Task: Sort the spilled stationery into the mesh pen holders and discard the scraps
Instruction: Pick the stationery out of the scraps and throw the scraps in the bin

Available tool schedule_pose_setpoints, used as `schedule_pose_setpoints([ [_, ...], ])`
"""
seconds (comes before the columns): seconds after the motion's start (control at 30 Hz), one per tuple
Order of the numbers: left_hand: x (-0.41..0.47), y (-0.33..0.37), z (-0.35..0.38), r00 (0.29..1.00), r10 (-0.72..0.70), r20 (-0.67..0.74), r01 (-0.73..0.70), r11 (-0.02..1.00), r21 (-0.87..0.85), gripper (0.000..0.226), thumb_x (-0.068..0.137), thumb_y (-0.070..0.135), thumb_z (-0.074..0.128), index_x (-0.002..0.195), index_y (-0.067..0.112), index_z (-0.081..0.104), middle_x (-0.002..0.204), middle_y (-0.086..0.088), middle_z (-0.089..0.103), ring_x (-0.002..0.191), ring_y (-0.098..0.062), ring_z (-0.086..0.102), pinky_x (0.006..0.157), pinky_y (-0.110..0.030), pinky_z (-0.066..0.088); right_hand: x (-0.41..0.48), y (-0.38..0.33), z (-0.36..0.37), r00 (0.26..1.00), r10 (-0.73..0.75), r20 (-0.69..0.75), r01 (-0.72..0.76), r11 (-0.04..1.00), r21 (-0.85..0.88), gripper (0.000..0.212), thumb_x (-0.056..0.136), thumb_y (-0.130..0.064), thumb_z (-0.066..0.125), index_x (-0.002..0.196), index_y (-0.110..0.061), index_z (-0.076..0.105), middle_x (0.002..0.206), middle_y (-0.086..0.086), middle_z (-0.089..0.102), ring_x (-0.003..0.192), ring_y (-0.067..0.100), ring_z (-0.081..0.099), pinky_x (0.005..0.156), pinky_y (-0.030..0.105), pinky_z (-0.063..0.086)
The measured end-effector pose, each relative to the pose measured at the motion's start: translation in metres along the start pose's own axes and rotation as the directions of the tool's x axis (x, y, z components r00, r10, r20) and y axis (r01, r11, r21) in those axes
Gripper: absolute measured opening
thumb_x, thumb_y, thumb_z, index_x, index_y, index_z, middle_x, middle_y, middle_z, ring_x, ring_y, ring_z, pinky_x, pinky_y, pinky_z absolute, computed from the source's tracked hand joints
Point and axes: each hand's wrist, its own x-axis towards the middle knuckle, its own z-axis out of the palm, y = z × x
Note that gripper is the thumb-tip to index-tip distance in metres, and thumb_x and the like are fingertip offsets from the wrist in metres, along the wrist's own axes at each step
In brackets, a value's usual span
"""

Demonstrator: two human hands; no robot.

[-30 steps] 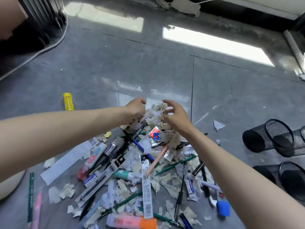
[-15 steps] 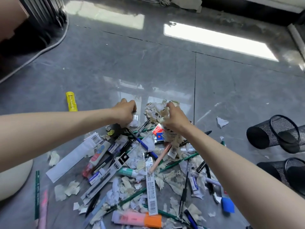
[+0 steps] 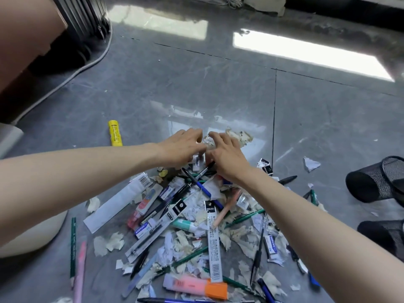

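Scraps (image 3: 241,136) now between left hand (image 3: 181,148), right hand (image 3: 227,157) (closer).

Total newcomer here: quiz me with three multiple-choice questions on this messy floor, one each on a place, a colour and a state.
1. Where is the yellow glue stick? A. buried in the pile B. alone, left of the pile C. right of the pile
2. The pink highlighter nearest the camera has a cap that is: A. orange B. green C. black
3. The upper mesh pen holder is: A. upright B. lying on its side C. crushed flat
Answers: 1 B, bare floor surrounds it; 2 A, its orange end shows; 3 B, its mouth faces sideways.
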Motion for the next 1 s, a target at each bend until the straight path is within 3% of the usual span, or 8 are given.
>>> schedule_pose_setpoints([
  [0.1,0.002,0.002,-0.005,0.992,0.129,0.011,-0.129,0.982,0.139,0.071,0.075,-0.004,0.055,0.133,0.033,0.04,0.118,-0.005,0.038,0.098,-0.021,0.041,0.079,-0.031,0.035,-0.006,0.008,-0.014,0.998,-0.055,-0.037,0.055,0.998,-0.003,0.025,0.086,-0.02,0.064,0.108,-0.03,0.071,0.156,0.005,0.019,0.14,0.028,0.019,0.11,0.042,0.017],
  [0.33,0.005,-0.006,-0.02,0.993,0.12,-0.002,-0.118,0.974,0.192,0.008,0.091,0.015,0.053,0.098,0.011,0.054,0.105,-0.008,0.047,0.085,-0.019,0.041,0.066,-0.03,0.032,-0.038,0.043,-0.039,0.986,0.125,0.108,-0.153,0.937,0.315,0.023,0.079,-0.026,0.074,0.102,-0.026,0.075,0.149,0.003,0.034,0.132,0.027,0.025,0.104,0.037,0.025],
  [0.43,0.004,-0.004,-0.027,0.998,-0.055,-0.014,0.054,0.995,-0.08,0.017,0.089,0.017,0.061,0.099,0.006,0.052,0.101,-0.01,0.051,0.086,-0.025,0.046,0.07,-0.035,0.037,-0.061,0.053,-0.039,0.95,0.14,0.278,-0.259,0.849,0.461,0.021,0.08,-0.028,0.074,0.1,-0.022,0.075,0.147,0.002,0.035,0.134,0.024,0.027,0.111,0.041,0.026],
  [0.53,-0.007,0.016,-0.032,0.976,-0.214,0.045,0.209,0.858,-0.469,0.022,0.087,0.015,0.066,0.101,0.006,0.053,0.095,-0.007,0.057,0.082,-0.022,0.05,0.07,-0.031,0.041,-0.078,0.054,-0.037,0.917,0.118,0.382,-0.319,0.79,0.523,0.017,0.081,-0.03,0.073,0.096,-0.023,0.076,0.15,0.001,0.029,0.135,0.025,0.028,0.114,0.048,0.025],
  [0.67,-0.036,0.045,-0.031,0.978,-0.061,0.199,0.172,0.774,-0.609,0.018,0.082,0.018,0.072,0.088,0.016,0.055,0.077,0.007,0.054,0.066,-0.007,0.048,0.057,-0.014,0.036,-0.094,0.047,-0.038,0.861,0.065,0.504,-0.325,0.834,0.447,0.014,0.079,-0.025,0.073,0.079,-0.038,0.072,0.156,-0.003,0.016,0.139,0.026,0.021,0.115,0.056,0.016],
  [0.8,-0.057,0.066,-0.021,0.936,0.067,0.347,0.151,0.811,-0.565,0.02,0.08,0.028,0.073,0.084,0.023,0.054,0.084,0.004,0.05,0.075,-0.011,0.045,0.063,-0.021,0.037,-0.099,0.037,-0.045,0.819,0.031,0.573,-0.377,0.782,0.497,0.034,0.079,-0.015,0.073,0.113,-0.016,0.067,0.139,0.011,0.049,0.127,0.026,0.045,0.113,0.041,0.027],
  [0.9,-0.057,0.068,-0.018,0.942,0.007,0.335,0.184,0.825,-0.534,0.025,0.083,0.032,0.07,0.098,0.017,0.056,0.088,0.004,0.051,0.08,-0.013,0.047,0.06,-0.018,0.036,-0.094,0.031,-0.048,0.889,0.111,0.445,-0.381,0.719,0.581,0.01,0.081,-0.022,0.073,0.081,-0.014,0.069,0.129,0.01,0.053,0.115,0.031,0.054,0.093,0.036,0.046],
  [1.0,-0.045,0.068,-0.017,0.951,-0.147,0.272,0.262,0.851,-0.455,0.028,0.088,0.028,0.065,0.106,0.009,0.055,0.099,-0.004,0.057,0.084,-0.016,0.049,0.065,-0.023,0.038,-0.082,0.03,-0.033,0.926,0.296,0.233,-0.373,0.8,0.47,0.021,0.08,-0.025,0.073,0.091,-0.016,0.058,0.115,0.003,0.054,0.097,0.018,0.054,0.075,0.027,0.045],
])
